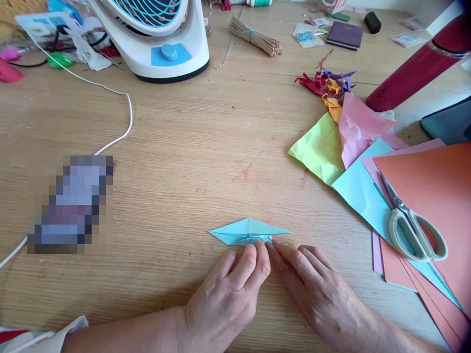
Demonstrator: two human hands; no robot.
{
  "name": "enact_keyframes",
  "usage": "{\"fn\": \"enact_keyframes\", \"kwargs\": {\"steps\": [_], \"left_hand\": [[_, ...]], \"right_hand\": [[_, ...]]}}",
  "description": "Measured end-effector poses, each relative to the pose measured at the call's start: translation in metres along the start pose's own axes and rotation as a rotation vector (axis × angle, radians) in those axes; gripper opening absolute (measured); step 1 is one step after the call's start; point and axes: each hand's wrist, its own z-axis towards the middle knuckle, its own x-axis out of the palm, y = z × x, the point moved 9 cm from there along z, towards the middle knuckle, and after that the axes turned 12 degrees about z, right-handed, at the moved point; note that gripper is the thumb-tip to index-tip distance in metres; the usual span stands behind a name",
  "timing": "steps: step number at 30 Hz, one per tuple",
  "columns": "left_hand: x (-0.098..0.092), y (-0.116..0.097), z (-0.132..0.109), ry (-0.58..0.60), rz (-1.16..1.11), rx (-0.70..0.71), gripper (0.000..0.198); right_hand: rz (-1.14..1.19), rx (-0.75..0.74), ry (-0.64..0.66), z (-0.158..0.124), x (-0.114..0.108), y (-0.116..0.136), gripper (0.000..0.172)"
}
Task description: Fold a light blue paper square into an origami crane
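A light-blue sheet of origami paper (247, 226), folded into a long pointed shape, lies flat on the wooden table near its front. On its lower edge my left hand (230, 287) rests with curled fingers, the fingertips pressing the paper down. From the other side my right hand (316, 282) has its thumb and forefinger together at the lower right edge of the paper. A raised flap shows beneath my fingertips, partly hidden by them.
Scissors (406, 220) lie on stacked coloured paper (430, 181) at right. Behind are crumpled green paper (320, 149), pink paper (362, 125), small folded pieces (331, 88) and a red bottle (412, 68). A white fan (172, 61) and blurred phone (71, 203) stand leftward.
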Motion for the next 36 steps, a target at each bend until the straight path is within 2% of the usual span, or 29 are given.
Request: {"fn": "enact_keyframes", "kwargs": {"steps": [3,16,23,36], "left_hand": [[0.001,0.001,-0.004,-0.03,-0.01,-0.016,0.04],[0.008,-0.005,-0.01,0.025,-0.012,-0.028,0.044],[0.009,0.001,-0.011,0.014,-0.055,-0.068,0.045],[0.019,0.015,-0.006,0.108,-0.255,-0.074,0.035]], "right_hand": [[0.022,0.024,0.02,-0.001,0.004,-0.002,0.056],[0.009,0.019,-0.004,0.0,0.001,-0.001,0.059],[0.025,0.034,-0.002,0.0,0.004,-0.004,0.059],[0.038,0.044,-0.135,0.005,-0.008,-0.006,0.035]]}}
